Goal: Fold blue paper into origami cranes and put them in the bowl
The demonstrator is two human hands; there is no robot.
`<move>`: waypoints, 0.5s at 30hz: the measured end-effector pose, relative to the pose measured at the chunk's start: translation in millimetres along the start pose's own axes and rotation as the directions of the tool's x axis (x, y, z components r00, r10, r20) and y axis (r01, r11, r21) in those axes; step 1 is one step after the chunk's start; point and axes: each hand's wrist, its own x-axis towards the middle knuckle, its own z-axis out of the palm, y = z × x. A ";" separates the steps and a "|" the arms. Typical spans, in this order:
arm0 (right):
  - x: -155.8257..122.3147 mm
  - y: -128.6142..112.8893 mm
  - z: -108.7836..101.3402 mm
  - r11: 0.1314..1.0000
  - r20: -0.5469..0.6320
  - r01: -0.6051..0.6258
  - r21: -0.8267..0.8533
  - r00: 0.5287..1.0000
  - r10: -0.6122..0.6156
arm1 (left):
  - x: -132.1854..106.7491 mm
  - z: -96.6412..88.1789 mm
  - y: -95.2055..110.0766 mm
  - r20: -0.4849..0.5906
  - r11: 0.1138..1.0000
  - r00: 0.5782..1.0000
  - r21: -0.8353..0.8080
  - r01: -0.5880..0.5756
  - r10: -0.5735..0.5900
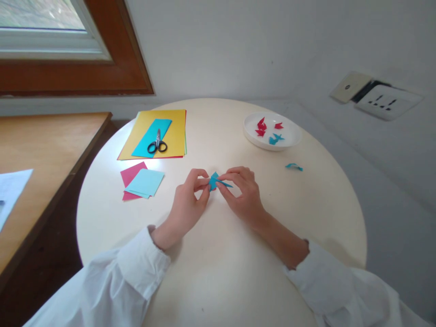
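Above the middle of the round table, both hands pinch one small folded blue paper piece. Its left side is between the thumb and fingers of my left hand. My right hand grips the right side, where a thin pointed flap sticks out past the fingertips. The fingers hide part of the folds. To the right, a white dish holds several small folded red paper pieces and blue folded pieces.
Coloured sheets, yellow on top, lie at the back left under a blue strip and black-handled scissors. Nearer are pale blue squares over pink squares. A curled teal paper scrap lies right. Walls stand behind and right.
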 end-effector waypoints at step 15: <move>2.5 7.5 -5.8 0.741 0.371 -0.465 0.484 0.876 0.307 | 1.7 -6.7 -0.9 0.205 0.999 0.979 -0.049 0.013 -0.003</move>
